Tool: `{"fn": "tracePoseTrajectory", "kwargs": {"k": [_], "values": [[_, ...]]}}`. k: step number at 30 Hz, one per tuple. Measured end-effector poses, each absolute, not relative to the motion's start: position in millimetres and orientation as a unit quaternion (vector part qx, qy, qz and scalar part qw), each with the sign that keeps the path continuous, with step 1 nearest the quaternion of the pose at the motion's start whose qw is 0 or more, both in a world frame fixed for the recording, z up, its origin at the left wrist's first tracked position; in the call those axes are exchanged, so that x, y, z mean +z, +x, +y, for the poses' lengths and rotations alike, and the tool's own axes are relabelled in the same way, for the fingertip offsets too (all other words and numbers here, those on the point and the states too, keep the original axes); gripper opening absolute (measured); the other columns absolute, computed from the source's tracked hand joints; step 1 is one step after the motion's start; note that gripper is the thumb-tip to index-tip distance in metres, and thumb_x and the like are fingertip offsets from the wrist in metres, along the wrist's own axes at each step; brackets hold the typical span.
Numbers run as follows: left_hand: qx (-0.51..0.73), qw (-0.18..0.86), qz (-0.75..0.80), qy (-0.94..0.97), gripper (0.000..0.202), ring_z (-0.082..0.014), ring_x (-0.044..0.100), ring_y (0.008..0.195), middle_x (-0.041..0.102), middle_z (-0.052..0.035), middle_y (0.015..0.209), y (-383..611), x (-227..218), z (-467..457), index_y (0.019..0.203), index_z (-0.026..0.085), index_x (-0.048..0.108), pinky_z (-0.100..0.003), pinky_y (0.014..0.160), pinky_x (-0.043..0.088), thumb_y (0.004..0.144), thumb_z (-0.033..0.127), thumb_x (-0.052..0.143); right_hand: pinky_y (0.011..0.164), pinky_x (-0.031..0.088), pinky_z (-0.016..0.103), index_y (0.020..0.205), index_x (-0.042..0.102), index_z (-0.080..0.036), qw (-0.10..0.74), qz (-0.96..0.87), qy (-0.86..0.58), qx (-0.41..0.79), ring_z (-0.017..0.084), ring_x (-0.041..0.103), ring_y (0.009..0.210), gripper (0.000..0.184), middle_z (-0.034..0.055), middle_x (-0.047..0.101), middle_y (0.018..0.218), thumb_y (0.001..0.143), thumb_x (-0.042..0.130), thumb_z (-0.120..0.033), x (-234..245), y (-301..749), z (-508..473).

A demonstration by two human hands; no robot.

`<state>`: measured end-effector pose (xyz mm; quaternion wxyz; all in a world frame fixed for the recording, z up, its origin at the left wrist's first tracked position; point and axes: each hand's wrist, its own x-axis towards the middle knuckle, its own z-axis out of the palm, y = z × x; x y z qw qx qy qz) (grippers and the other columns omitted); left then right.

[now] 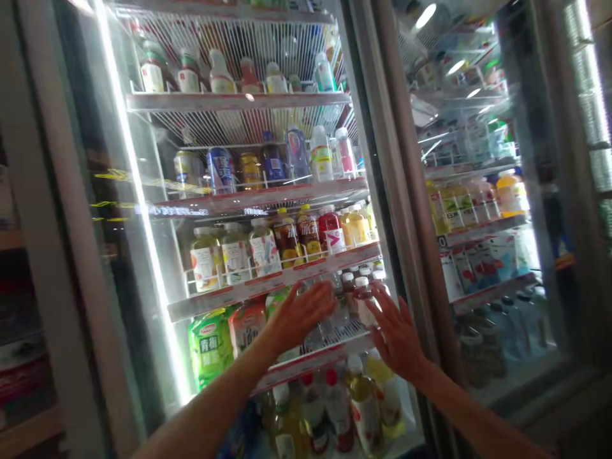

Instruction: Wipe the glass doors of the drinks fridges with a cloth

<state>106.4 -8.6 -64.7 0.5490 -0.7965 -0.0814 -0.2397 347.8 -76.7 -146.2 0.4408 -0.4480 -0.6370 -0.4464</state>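
Observation:
I face an open drinks fridge with several wire shelves [268,284] of bottles and cans. My left hand [299,315] reaches into the second-lowest shelf, fingers stretched out flat toward clear bottles with white caps [361,296]. My right hand [394,331] is beside it on the right, fingers spread, touching or nearly touching the same bottles. Neither hand visibly grips anything. Green juice cartons [210,344] stand to the left of my left hand.
A second fridge with a shut glass door [478,210] stands on the right, its frame [406,210] close to my right hand. The bottom shelf below my arms holds bottles with red caps [335,408]. A bright light strip [138,210] runs down the left side.

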Motion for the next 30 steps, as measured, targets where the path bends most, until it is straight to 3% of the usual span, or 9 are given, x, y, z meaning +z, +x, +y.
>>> {"fn": "tracePoseTrajectory", "kwargs": {"k": [3,7,9,15,20,26,30], "values": [[-0.274,0.543,-0.159,-0.777,0.044,-0.0192,0.020,0.139,0.035,-0.0054,0.146,83,-52,-15,0.133,0.026,0.040,-0.051,0.113,-0.004,0.090,0.022,0.041,0.111,0.019,0.050,0.142,0.027,-0.017,0.452,-0.645,-0.433,-0.439,0.024,0.021,0.139,0.058,0.0136,0.035,0.145,0.085,0.039,-0.015,-149,330,-73],[-0.130,0.532,-0.001,-0.837,0.037,-0.0166,0.018,0.140,0.034,0.0010,0.147,45,-91,-25,0.126,0.030,0.049,-0.044,0.115,-0.001,0.089,0.032,0.044,0.111,0.018,0.051,0.140,0.032,-0.016,0.434,-0.682,-0.398,-0.434,0.025,0.023,0.138,0.057,0.0132,0.037,0.144,0.084,0.040,-0.014,-153,303,-68],[-0.119,0.525,0.011,-0.843,0.033,-0.0158,0.018,0.140,0.035,0.0034,0.146,28,-97,-23,0.122,0.031,0.052,-0.044,0.115,-0.001,0.089,0.033,0.044,0.112,0.017,0.051,0.137,0.035,-0.015,0.431,-0.686,-0.385,-0.441,0.025,0.023,0.138,0.055,0.0132,0.039,0.143,0.083,0.041,-0.014,-153,293,-65],[-0.299,0.521,-0.166,-0.782,0.033,-0.0184,0.015,0.141,0.043,-0.0044,0.141,-12,-79,-21,0.119,0.023,0.054,-0.048,0.114,0.000,0.087,0.022,0.045,0.111,0.017,0.052,0.133,0.041,-0.014,0.451,-0.694,-0.371,-0.421,0.024,0.023,0.138,0.051,0.0149,0.041,0.141,0.082,0.041,-0.011,-148,265,-64],[-0.150,0.535,-0.057,-0.829,0.034,-0.0164,0.024,0.138,0.037,0.0012,0.145,-45,-107,-30,0.119,0.028,0.053,-0.045,0.116,0.003,0.087,0.025,0.046,0.112,0.014,0.050,0.126,0.048,-0.014,0.431,-0.722,-0.350,-0.414,0.024,0.022,0.139,0.046,0.0134,0.042,0.141,0.081,0.042,-0.011,-148,241,-62],[-0.352,0.538,-0.287,-0.711,0.036,-0.0190,0.018,0.140,0.046,-0.0092,0.138,-71,-91,-24,0.121,0.022,0.051,-0.050,0.114,0.006,0.086,0.016,0.043,0.111,0.016,0.052,0.133,0.041,-0.015,0.451,-0.721,-0.343,-0.399,0.024,0.022,0.139,0.051,0.0143,0.040,0.142,0.082,0.041,-0.012,-142,220,-56],[-0.208,0.536,-0.131,-0.808,0.033,-0.0149,0.021,0.139,0.045,-0.0005,0.140,-83,-121,-30,0.119,0.028,0.053,-0.044,0.115,0.005,0.087,0.026,0.045,0.111,0.015,0.052,0.134,0.040,-0.016,0.432,-0.747,-0.310,-0.400,0.025,0.021,0.139,0.053,0.0131,0.041,0.142,0.081,0.041,-0.013,-145,205,-57]]}}
